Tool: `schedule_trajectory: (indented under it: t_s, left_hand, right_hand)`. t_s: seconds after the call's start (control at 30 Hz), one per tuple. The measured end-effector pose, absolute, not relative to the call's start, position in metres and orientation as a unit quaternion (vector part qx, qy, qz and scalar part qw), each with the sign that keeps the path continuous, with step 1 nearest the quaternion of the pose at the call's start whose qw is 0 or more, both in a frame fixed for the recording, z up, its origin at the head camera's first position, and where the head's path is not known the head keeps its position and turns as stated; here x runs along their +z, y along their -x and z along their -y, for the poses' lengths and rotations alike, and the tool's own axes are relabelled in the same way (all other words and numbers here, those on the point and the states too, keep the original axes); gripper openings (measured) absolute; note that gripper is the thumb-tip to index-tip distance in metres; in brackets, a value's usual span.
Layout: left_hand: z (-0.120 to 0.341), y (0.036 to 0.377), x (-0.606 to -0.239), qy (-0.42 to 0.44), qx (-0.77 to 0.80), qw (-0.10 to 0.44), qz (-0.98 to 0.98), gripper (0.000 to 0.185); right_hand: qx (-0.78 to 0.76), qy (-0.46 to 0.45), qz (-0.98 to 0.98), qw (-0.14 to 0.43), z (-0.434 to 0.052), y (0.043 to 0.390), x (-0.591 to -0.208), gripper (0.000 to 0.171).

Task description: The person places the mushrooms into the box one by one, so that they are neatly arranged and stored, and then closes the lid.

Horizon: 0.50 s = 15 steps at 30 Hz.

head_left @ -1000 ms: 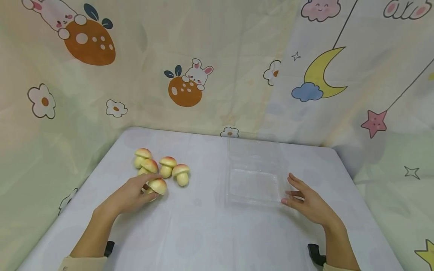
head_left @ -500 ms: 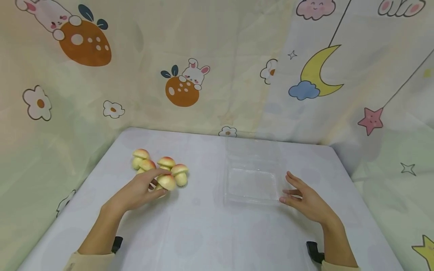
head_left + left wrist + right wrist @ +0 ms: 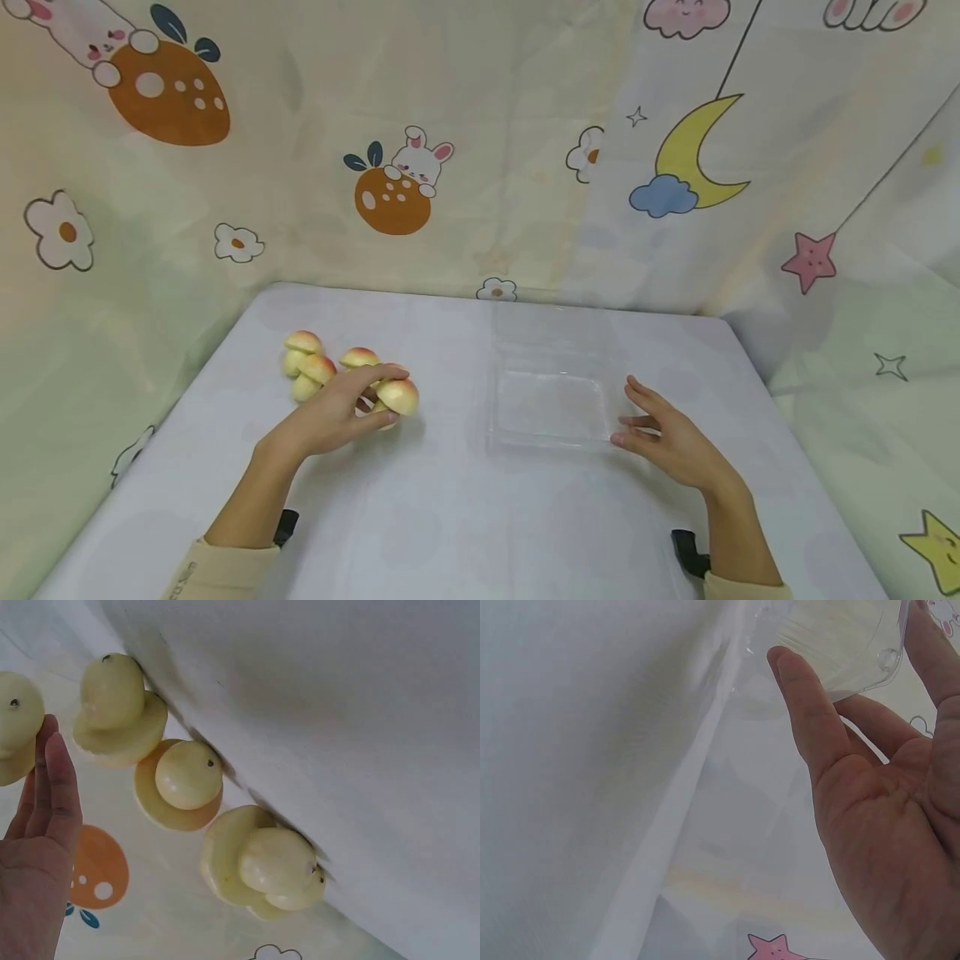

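Observation:
My left hand (image 3: 326, 421) pinches a mushroom-shaped piece (image 3: 399, 397), pale yellow with an orange-tinged cap, between thumb and fingers. In the left wrist view this held mushroom (image 3: 16, 720) is cut off at the edge. Several like it stand just behind the hand: a pair with a front mushroom (image 3: 318, 367) at left, another mushroom (image 3: 359, 357), and one mostly hidden by the held one. To the right, a clear plastic box (image 3: 551, 440) stands with its lid raised at the back. My right hand (image 3: 678, 446), fingers loosely extended, touches the box's right side.
A white cloth covers the table (image 3: 450, 517). Behind it hangs a curtain (image 3: 510, 167) printed with rabbits, flowers and a moon. Between the mushrooms and the box lies a stretch of tabletop.
My left hand has carried its mushroom to the right, past the front of the others. The right hand stays at the box, and the head view has shifted slightly.

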<state>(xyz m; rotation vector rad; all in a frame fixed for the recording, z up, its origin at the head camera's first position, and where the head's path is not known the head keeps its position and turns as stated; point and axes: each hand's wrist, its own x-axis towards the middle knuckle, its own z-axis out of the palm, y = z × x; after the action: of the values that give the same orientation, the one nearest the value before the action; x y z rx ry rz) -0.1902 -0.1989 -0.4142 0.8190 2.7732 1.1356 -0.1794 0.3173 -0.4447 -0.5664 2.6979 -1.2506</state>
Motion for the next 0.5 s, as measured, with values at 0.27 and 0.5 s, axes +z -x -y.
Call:
schedule_trajectory:
  t_s: [0.27, 0.5]
  left_hand:
    - [0.188, 0.190, -0.418, -0.270, 0.395, 0.027, -0.878, 0.055]
    - [0.178, 0.194, -0.417, -0.271, 0.391, 0.024, -0.880, 0.055]
  right_hand:
    - [-0.407, 0.181, -0.893, 0.063, -0.316, 0.179, -0.445, 0.089]
    - [-0.408, 0.178, -0.893, 0.062, -0.317, 0.178, -0.444, 0.089]
